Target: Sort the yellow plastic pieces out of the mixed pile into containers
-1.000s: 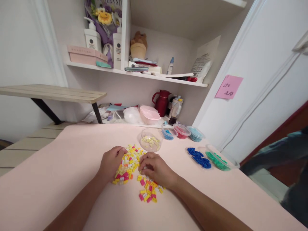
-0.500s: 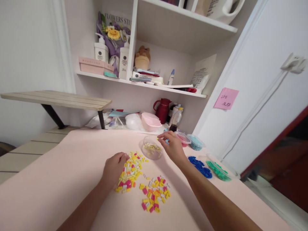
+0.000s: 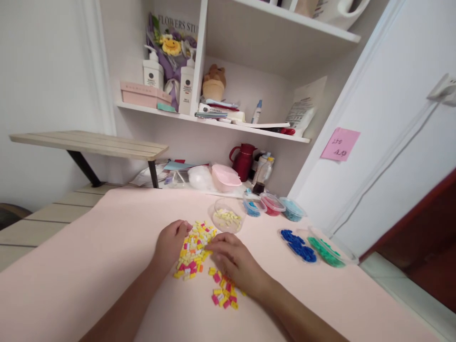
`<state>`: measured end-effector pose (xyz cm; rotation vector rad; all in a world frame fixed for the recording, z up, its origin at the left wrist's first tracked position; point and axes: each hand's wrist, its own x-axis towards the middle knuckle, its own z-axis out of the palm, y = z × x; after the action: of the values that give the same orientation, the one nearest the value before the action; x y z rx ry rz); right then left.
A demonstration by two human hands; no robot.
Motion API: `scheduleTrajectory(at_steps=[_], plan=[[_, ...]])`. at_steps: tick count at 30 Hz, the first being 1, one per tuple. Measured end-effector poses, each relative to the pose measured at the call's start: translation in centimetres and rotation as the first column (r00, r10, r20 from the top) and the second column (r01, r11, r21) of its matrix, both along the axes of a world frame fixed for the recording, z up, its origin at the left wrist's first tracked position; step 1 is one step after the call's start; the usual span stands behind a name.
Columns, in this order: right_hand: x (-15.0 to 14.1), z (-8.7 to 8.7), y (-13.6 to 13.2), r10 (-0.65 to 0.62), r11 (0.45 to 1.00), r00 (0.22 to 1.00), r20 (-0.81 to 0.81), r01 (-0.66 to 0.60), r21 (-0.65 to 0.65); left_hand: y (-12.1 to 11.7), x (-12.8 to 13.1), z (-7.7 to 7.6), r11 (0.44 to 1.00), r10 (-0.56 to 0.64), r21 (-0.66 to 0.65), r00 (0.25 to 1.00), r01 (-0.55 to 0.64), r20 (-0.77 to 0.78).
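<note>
A spread pile of small toy building bricks (image 3: 194,247), mostly yellow with some pink, white and orange, lies on the pink tabletop. Against its left edge rests my left hand (image 3: 173,242), with fingers curled; whatever they may hold is hidden. My right hand (image 3: 233,259) reaches over the pile's right side, its fingers stretched out and their tips at the bricks. Partly under that hand is a second, smaller group of bricks (image 3: 224,294) in yellow, pink and white. Just beyond the pile, a clear round dish (image 3: 243,222) holds pale yellow bricks (image 3: 228,217).
Clear tubs of light blue (image 3: 252,209), red (image 3: 273,205) and teal pieces (image 3: 292,209) stand at the back right. Nearer are dark blue pieces (image 3: 298,246) and a tub of green ones (image 3: 327,251). Behind the table are a pink bowl (image 3: 226,178) and a red jug (image 3: 243,161).
My right hand has moved from beside the clear dish, where it pinched a small yellow brick, down and left to the pile. My left hand stays about where it was.
</note>
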<state>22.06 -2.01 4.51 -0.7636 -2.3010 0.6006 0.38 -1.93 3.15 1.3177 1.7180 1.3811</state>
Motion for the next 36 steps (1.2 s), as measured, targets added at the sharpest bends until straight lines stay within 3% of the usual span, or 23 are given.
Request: scheduleTrajectory(at_steps=[4, 8, 13, 23, 28, 31, 36], plan=[[-0.5, -0.8, -0.7, -0.010, 0.998, 0.992, 0.129, 0.003, 0.060, 0.0, -0.1, -0.2, 1.000, -0.003, 0.005, 1.000, 0.003, -0.010], [-0.8, -0.7, -0.9, 0.035, 0.985, 0.965, 0.260, -0.078, 0.156, 0.3, -0.3, -1.0, 1.000, -0.015, 0.022, 0.999, 0.016, -0.043], [-0.2, -0.3, -0.8, 0.034, 0.984, 0.951, 0.306, -0.085, 0.157, 0.4, -0.3, -1.2, 1.000, -0.023, 0.017, 0.998, 0.024, -0.065], [2.3, 1.5, 0.1, 0.111, 0.990, 0.966, 0.233, -0.126, 0.055, 0.4, -0.4, -1.2, 1.000, -0.025, 0.008, 0.998, 0.025, -0.049], [2.8, 1.3, 0.6, 0.024, 0.999, 0.999, 0.047, -0.022, -0.043, 0.6, -0.4, -1.3, 1.000, -0.025, -0.008, 0.998, 0.025, -0.061], [2.4, 0.9, 0.5, -0.012, 0.999, 0.999, 0.029, 0.011, 0.032, 0.7, -0.4, -1.3, 1.000, -0.028, -0.004, 0.998, 0.027, -0.056], [0.7, 0.3, -0.2, -0.025, 0.980, 0.977, 0.210, -0.017, 0.197, 0.6, -0.4, -1.3, 0.999, -0.032, 0.014, 0.996, 0.034, -0.085]])
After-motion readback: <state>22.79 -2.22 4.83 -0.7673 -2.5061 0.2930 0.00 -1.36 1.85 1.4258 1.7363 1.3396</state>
